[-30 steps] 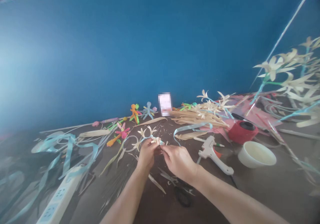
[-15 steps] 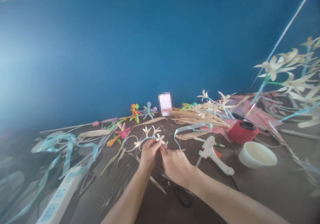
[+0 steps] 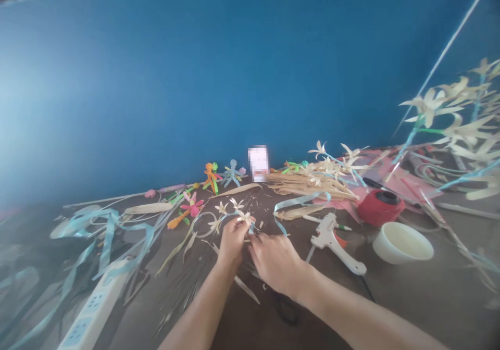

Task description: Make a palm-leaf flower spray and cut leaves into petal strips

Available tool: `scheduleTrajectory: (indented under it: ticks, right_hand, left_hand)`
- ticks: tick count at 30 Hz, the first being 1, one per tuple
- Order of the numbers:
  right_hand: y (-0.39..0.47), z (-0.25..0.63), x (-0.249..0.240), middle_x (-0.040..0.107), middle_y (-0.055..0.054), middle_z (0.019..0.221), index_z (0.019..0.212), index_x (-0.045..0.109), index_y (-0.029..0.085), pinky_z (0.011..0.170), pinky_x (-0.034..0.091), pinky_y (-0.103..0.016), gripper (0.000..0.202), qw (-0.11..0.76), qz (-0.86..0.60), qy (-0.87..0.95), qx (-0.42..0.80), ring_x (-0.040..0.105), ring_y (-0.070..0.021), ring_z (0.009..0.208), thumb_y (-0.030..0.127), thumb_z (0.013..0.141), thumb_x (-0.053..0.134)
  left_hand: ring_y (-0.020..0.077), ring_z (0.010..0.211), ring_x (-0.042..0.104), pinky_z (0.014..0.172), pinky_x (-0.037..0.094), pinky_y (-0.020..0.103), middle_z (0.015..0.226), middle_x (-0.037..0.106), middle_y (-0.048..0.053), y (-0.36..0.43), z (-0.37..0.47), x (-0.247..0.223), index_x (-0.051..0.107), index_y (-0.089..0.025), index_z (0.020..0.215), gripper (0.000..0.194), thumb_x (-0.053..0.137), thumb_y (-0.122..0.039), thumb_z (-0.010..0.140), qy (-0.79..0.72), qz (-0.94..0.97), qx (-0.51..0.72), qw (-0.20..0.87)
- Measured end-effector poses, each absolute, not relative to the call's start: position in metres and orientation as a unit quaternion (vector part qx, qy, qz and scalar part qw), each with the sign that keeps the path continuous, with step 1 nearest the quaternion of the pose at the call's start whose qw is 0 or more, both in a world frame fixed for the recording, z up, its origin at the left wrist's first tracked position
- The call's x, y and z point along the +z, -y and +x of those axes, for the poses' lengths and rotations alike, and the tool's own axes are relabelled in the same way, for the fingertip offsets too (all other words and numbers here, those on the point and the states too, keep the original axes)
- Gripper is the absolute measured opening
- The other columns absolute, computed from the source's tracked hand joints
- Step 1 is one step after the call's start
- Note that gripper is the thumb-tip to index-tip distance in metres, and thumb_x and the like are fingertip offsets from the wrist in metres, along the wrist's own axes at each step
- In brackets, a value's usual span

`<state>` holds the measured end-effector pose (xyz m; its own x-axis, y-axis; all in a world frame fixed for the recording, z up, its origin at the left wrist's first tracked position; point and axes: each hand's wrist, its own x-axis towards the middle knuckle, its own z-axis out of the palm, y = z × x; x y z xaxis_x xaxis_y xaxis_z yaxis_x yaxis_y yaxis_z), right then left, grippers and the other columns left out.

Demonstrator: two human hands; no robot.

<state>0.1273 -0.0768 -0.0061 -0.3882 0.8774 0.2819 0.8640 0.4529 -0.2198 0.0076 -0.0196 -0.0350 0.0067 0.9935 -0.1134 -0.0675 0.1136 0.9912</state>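
Observation:
My left hand [image 3: 233, 241] is closed in a pinch on a small branch of cream-petalled craft flowers. One flower [image 3: 245, 218] sits right above the fingertips, and more blooms [image 3: 222, 209] spread to the left on a light blue wrapped stem. Close beside it, my right hand [image 3: 278, 260] is closed, its fingertips against a short piece of light blue ribbon [image 3: 251, 227] by the flower. The ribbon's longer loop [image 3: 297, 202] lies beyond the right knuckles. Fingers partly hide the stem between the hands.
A white glue gun [image 3: 332, 240], a white bowl [image 3: 403, 243] and a red tape-like roll [image 3: 377, 208] lie to the right. Dried husks [image 3: 308, 183] and pipe-cleaner figures [image 3: 211, 177] line the wall. A power strip [image 3: 94, 308] and tangled ribbon [image 3: 111, 225] are left; tall flowers [image 3: 429, 105] stand right.
The flower at my left fingertips has turned and shifted slightly left. A piece of blue ribbon now shows between the hands, and my right fingers have moved slightly down and left.

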Motion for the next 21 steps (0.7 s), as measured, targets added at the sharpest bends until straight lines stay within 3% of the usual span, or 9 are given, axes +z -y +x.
scheduleTrajectory:
  ticks: [3, 6, 9, 14, 21]
  right_hand:
    - [0.074, 0.135, 0.000, 0.058, -0.007, 0.077, 0.071, 0.059, 0.016, 0.064, 0.039, -0.027, 0.026, 0.277, -0.497, 0.821, 0.041, 0.055, -0.0169, 0.073, 0.026, 0.084, 0.039]
    - [0.064, 0.144, 0.000, 0.056, -0.005, 0.079, 0.075, 0.058, 0.018, 0.070, 0.040, -0.025, 0.016, 0.390, -0.494, 0.772, 0.090, 0.053, -0.0153, 0.078, 0.025, 0.081, 0.045]
    - [0.054, 0.149, -0.008, 0.057, -0.003, 0.076, 0.078, 0.057, 0.018, 0.068, 0.041, -0.025, 0.008, 0.447, -0.520, 0.708, 0.169, 0.053, -0.0147, 0.074, 0.022, 0.076, 0.050]
    - [0.046, 0.149, -0.017, 0.060, -0.001, 0.072, 0.078, 0.059, 0.018, 0.063, 0.041, -0.023, 0.011, 0.430, -0.550, 0.670, 0.253, 0.055, -0.0140, 0.067, 0.023, 0.072, 0.052]
    - [0.048, 0.144, -0.015, 0.057, 0.001, 0.061, 0.062, 0.055, 0.018, 0.055, 0.034, -0.019, 0.013, 0.357, -0.591, 0.701, 0.180, 0.050, -0.0107, 0.056, 0.021, 0.072, 0.047]
  left_hand:
    - [0.0107, 0.056, 0.050, 0.054, 0.037, 0.022, 0.064, 0.058, 0.002, 0.018, 0.005, -0.035, 0.063, -0.014, 0.075, 0.023, 0.061, -0.034, 0.065, -0.503, 0.434, 0.496, 0.560]
    - [0.0105, 0.058, 0.050, 0.057, 0.037, 0.022, 0.064, 0.057, 0.001, 0.018, 0.005, -0.035, 0.063, -0.013, 0.074, 0.022, 0.062, -0.033, 0.064, -0.484, 0.418, 0.508, 0.577]
    - [0.0102, 0.060, 0.050, 0.059, 0.036, 0.022, 0.065, 0.057, 0.001, 0.020, 0.007, -0.034, 0.064, -0.013, 0.074, 0.022, 0.062, -0.033, 0.064, -0.473, 0.426, 0.514, 0.576]
    - [0.0134, 0.066, 0.052, 0.068, 0.037, 0.025, 0.067, 0.059, 0.001, 0.025, 0.015, -0.030, 0.064, -0.015, 0.071, 0.020, 0.064, -0.033, 0.062, -0.457, 0.436, 0.525, 0.570]
    - [0.0166, 0.072, 0.054, 0.073, 0.038, 0.028, 0.070, 0.061, 0.002, 0.033, 0.020, -0.026, 0.066, -0.016, 0.077, 0.021, 0.062, -0.032, 0.064, -0.436, 0.448, 0.510, 0.591]
